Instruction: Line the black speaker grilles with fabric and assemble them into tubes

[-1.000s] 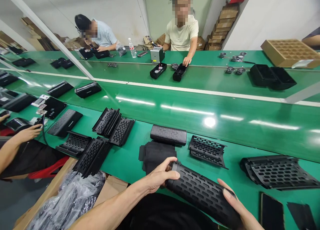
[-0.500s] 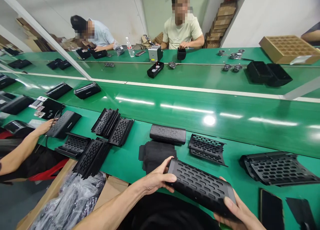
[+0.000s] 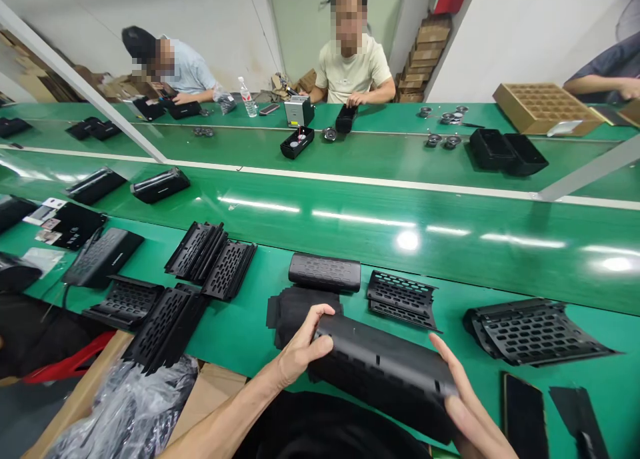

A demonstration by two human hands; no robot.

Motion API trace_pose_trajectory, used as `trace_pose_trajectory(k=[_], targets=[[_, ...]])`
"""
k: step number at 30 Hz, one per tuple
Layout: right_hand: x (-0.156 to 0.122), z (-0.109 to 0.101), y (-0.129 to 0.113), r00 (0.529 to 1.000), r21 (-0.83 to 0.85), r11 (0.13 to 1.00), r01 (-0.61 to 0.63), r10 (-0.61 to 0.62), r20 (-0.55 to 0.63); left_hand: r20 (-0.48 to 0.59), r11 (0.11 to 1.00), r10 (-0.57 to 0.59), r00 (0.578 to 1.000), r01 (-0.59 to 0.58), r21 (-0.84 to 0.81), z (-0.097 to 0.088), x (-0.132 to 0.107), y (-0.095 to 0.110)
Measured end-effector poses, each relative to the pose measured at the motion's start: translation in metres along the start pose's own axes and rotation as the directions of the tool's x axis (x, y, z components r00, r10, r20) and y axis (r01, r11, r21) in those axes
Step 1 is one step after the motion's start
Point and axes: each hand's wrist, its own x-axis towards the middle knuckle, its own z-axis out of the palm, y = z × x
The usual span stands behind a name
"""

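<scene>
Between my two hands I hold a black speaker housing (image 3: 385, 372), tilted so a smooth side with small slots faces up. My left hand (image 3: 305, 346) grips its left end, thumb on the near side and fingers over the top. My right hand (image 3: 465, 399) clasps the right end, with the index finger stretched along the edge. Just beyond my left hand is a pile of black mesh cloth (image 3: 295, 312). Behind that lies another black speaker housing (image 3: 325, 272), slotted side up. A slotted black grille panel (image 3: 403, 299) rests to its right.
Several grille panels are stacked at left (image 3: 167, 326) and at right (image 3: 540, 332). A phone (image 3: 525, 412) lies by my right hand. A box with plastic bags (image 3: 130, 406) stands below the table edge. Across the green belt (image 3: 350, 206), people work at another bench.
The speaker housing has been rolled in my hands, from its slotted face to a smooth side. My view has shifted right. The co-worker's hand at left has left the speaker there.
</scene>
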Motion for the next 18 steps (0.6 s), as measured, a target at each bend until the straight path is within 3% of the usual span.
trace_pose_trajectory(k=[3, 6, 10, 13, 16, 18], targets=[[0.004, 0.016, -0.006, 0.994, 0.058, 0.996, -0.074, 0.078, -0.076, -0.031, 0.992, 0.041, 0.999, -0.038, 0.119, 0.003, 0.002, 0.003], [0.006, 0.023, -0.004, 0.991, -0.028, 0.999, -0.015, 0.011, -0.134, -0.027, 0.991, 0.062, 0.998, -0.058, 0.123, 0.004, 0.001, 0.006], [0.006, 0.024, 0.001, 0.982, -0.129, 0.990, 0.049, -0.071, -0.173, -0.077, 0.989, 0.070, 0.995, -0.059, 0.132, 0.006, -0.001, 0.008], [0.011, 0.019, 0.004, 0.984, -0.103, 0.994, -0.019, 0.000, -0.176, -0.117, 0.993, 0.042, 0.992, -0.028, 0.117, 0.008, 0.000, 0.005], [0.020, 0.006, 0.011, 0.995, -0.118, 0.993, -0.032, 0.021, -0.095, -0.140, 0.998, -0.054, 0.989, 0.060, 0.037, 0.006, 0.004, -0.004], [0.022, -0.004, 0.016, 0.997, -0.231, 0.972, 0.043, -0.027, 0.073, -0.164, 0.984, -0.178, 0.970, 0.177, -0.017, 0.003, 0.009, -0.008]])
